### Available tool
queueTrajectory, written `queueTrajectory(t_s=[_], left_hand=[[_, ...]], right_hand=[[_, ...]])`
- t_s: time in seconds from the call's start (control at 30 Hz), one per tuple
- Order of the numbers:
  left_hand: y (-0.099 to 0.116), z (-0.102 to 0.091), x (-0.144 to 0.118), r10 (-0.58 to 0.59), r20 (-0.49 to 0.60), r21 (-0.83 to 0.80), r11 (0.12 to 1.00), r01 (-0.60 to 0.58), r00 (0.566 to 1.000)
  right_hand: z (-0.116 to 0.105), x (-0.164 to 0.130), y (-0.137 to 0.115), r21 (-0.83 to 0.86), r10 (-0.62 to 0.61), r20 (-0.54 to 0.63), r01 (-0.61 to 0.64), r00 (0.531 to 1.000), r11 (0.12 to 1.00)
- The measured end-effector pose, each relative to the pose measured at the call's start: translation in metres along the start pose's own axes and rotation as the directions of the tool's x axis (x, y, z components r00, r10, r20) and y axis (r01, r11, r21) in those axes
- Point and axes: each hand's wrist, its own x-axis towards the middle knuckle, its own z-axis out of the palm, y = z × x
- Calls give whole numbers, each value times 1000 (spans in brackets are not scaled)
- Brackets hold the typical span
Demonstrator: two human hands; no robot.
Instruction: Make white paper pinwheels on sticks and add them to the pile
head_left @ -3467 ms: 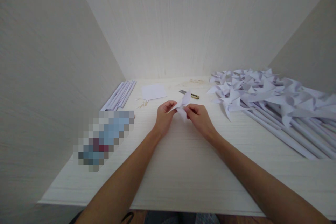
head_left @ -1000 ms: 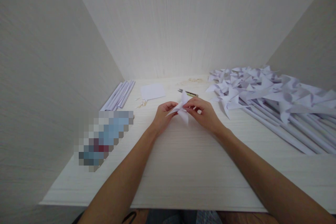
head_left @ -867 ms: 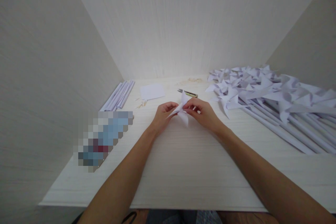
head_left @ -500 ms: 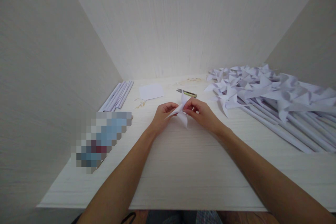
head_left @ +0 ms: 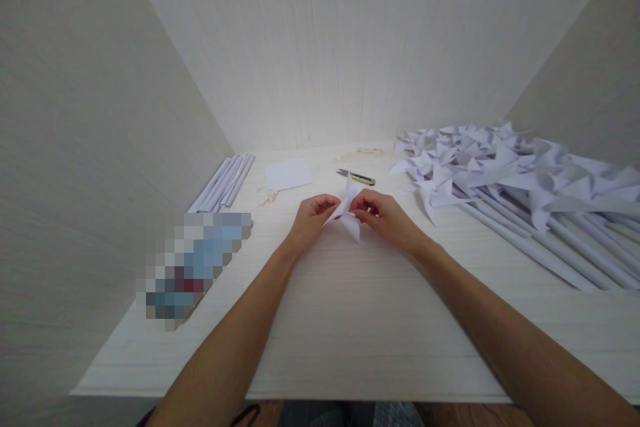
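Observation:
Between my two hands is a white paper pinwheel (head_left: pixel 350 223), its curved points sticking out above and below the fingers. My left hand (head_left: pixel 313 220) pinches it from the left side. On the other side, the fingertips of my right hand (head_left: pixel 377 213) are closed on the paper near its middle. What the fingertips press on at the centre is partly hidden. Just beyond the hands lie yellow-handled thread snips (head_left: pixel 361 178) with their blades toward the left.
At the right, several paper pinwheels (head_left: pixel 435 187) are heaped over rolled paper sticks (head_left: pixel 540 240). A flat white sheet (head_left: pixel 289 175) lies back left, with small pale scraps (head_left: pixel 270 198) by it. More paper rolls (head_left: pixel 225 180) and a pixelated item (head_left: pixel 210 253) lie along the left wall.
The pinwheel has turned slightly between my fingers, and its lower point has shifted a little to the right. Both hands stay in nearly the same place.

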Motion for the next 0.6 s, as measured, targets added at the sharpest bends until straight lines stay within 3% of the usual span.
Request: queueTrajectory(t_s=[0.33,0.6], left_hand=[[0,0,-1,-15,33,24,1000,14,999],[2,1,-1,-16,21,31,999,16,1000]], right_hand=[[-4,0,-1,75,42,64,-46,997,996],[-2,1,1,74,67,50,-71,996,995]])
